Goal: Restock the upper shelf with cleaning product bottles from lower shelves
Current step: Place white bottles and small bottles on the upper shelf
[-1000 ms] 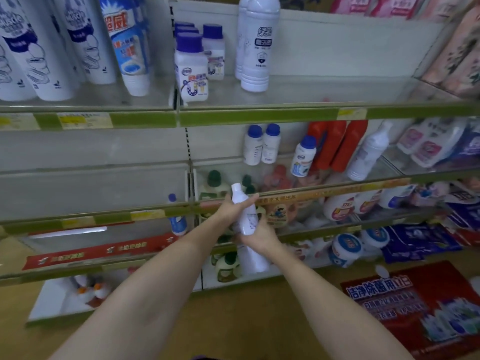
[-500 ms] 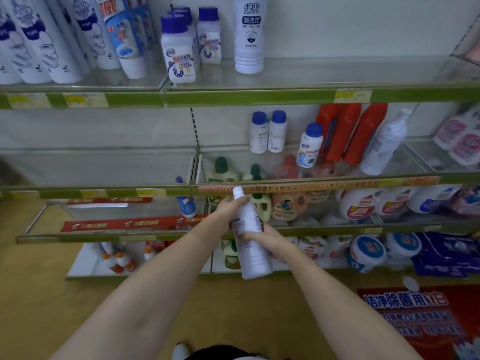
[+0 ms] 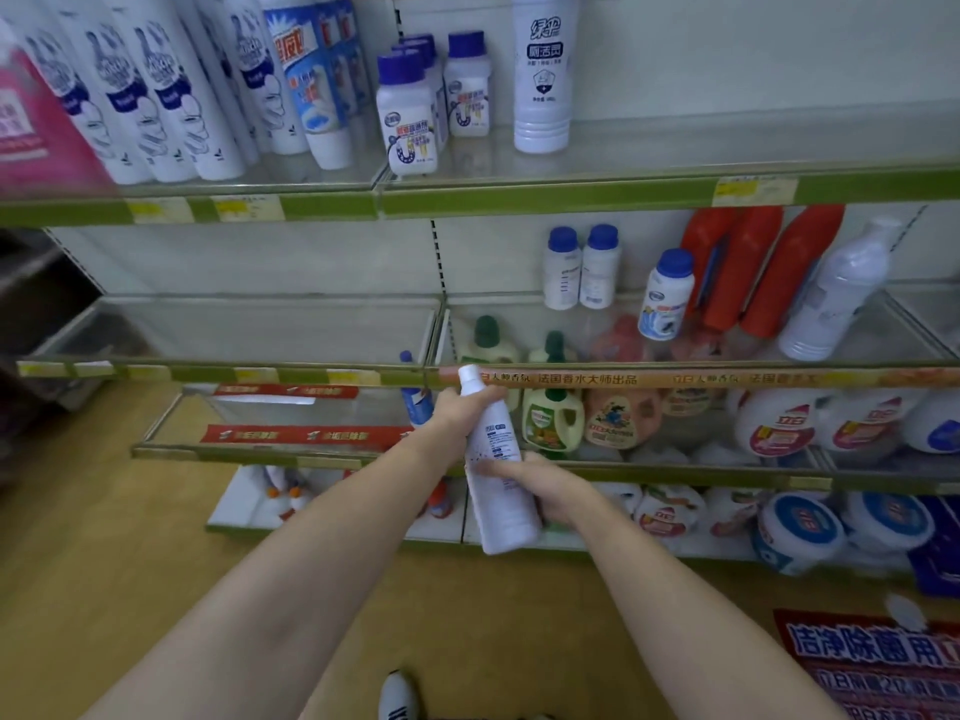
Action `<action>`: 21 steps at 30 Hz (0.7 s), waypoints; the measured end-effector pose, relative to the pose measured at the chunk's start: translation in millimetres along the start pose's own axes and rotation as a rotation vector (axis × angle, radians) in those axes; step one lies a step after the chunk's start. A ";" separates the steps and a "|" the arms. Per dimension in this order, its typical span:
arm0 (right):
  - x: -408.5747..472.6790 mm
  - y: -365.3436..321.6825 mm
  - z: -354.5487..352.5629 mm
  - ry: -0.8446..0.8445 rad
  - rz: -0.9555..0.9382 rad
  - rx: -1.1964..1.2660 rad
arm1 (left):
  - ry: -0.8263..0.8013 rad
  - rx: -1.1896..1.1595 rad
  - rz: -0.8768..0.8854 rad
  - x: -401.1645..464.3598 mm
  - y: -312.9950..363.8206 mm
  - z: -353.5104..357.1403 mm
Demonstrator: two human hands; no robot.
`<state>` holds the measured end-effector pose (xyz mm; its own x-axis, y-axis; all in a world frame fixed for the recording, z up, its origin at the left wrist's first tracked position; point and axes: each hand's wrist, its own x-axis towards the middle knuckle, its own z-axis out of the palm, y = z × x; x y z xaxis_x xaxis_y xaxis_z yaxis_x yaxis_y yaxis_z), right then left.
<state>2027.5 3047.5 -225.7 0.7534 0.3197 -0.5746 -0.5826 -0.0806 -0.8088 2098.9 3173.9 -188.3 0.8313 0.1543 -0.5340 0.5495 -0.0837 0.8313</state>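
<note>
Glass shelving (image 3: 571,192) with green edge strips against a pale wall (image 3: 753,54), tan floor (image 3: 130,563).

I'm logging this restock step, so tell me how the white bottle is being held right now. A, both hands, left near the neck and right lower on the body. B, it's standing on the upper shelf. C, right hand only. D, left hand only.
A: the left hand grips the white bottle just below its cap while the right hand holds its lower body, in front of the lower shelves.
</note>
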 end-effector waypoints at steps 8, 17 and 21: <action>7.3 1.1 9.8 0.084 -0.037 -0.039 | 0.010 0.066 -0.066 -15.0 14.4 -5.4; -6.6 8.3 4.1 -0.177 0.000 0.379 | -0.351 -0.029 -0.011 -19.1 9.9 -30.0; -7.8 3.0 2.8 -0.192 0.005 0.283 | -0.249 -0.095 0.024 -20.5 10.9 -26.9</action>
<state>2019.0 3047.4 -223.3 0.6950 0.4938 -0.5227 -0.6679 0.1738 -0.7237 2085.5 3196.4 -164.2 0.8452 -0.0942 -0.5261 0.5292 0.0103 0.8484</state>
